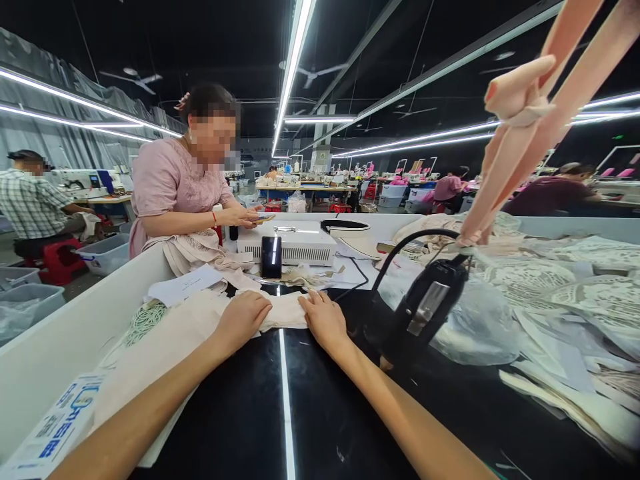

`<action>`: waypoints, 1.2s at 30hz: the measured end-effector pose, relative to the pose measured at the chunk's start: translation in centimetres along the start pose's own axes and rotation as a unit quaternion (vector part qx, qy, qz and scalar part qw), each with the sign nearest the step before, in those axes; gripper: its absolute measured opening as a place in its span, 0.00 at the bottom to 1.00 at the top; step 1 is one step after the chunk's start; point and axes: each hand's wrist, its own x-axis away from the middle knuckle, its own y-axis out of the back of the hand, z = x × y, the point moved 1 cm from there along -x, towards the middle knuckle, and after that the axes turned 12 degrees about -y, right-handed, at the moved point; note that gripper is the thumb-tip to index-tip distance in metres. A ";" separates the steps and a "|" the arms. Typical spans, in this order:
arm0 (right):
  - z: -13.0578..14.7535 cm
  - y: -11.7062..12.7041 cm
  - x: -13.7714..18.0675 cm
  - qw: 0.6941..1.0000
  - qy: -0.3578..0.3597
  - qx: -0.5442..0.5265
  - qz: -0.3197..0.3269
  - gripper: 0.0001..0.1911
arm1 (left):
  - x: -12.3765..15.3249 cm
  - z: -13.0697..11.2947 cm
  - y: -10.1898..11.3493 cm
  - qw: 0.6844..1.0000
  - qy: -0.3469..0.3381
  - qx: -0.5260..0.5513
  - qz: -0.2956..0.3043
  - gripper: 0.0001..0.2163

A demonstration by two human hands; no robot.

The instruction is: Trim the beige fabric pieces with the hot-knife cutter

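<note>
A cream fabric piece [286, 315] lies across the glossy black tabletop, between both hands. My left hand [245, 319] has its fingers curled on the left end of the fabric. At the right end, my right hand [325, 320] grips the edge, thumb and fingers bent over it. More pale fabric [175, 340] spreads beneath and beside my left forearm. Just beyond the hands, a dark smartphone [271, 257] leans upright against a white vented box [305, 243].
To the right stands a black device [425, 307] with a knotted pink fabric strap [525, 113] above it. Piles of lace pieces [540, 280] and a plastic bag [480, 333] lie beyond. A co-worker [175, 180] at the left edge holds a phone. A printed carton [63, 423] sits front left.
</note>
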 end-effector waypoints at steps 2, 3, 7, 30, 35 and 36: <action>0.2 0.1 0.0 1.000 0.008 0.007 -0.006 0.17 | -1.1 -0.1 -0.7 1.000 -0.003 -0.002 0.011 0.13; 0.3 0.1 0.1 1.000 0.012 0.010 -0.009 0.17 | -1.4 -0.1 -1.1 1.000 -0.003 -0.002 0.019 0.12; 0.3 -0.1 0.0 0.999 0.019 0.025 -0.018 0.17 | -1.6 -0.1 -3.0 0.997 0.036 -0.012 0.065 0.18; 2.1 1.9 5.6 0.977 0.185 -0.076 -0.077 0.37 | 1.7 0.8 2.4 0.991 0.115 0.006 0.067 0.18; 3.3 2.4 9.1 0.950 0.246 -0.147 -0.120 0.31 | 6.8 3.6 7.6 0.974 0.217 -0.037 0.050 0.13; 3.5 2.4 9.6 0.946 0.255 -0.159 -0.121 0.31 | 7.7 3.8 8.1 0.970 0.234 -0.040 0.052 0.14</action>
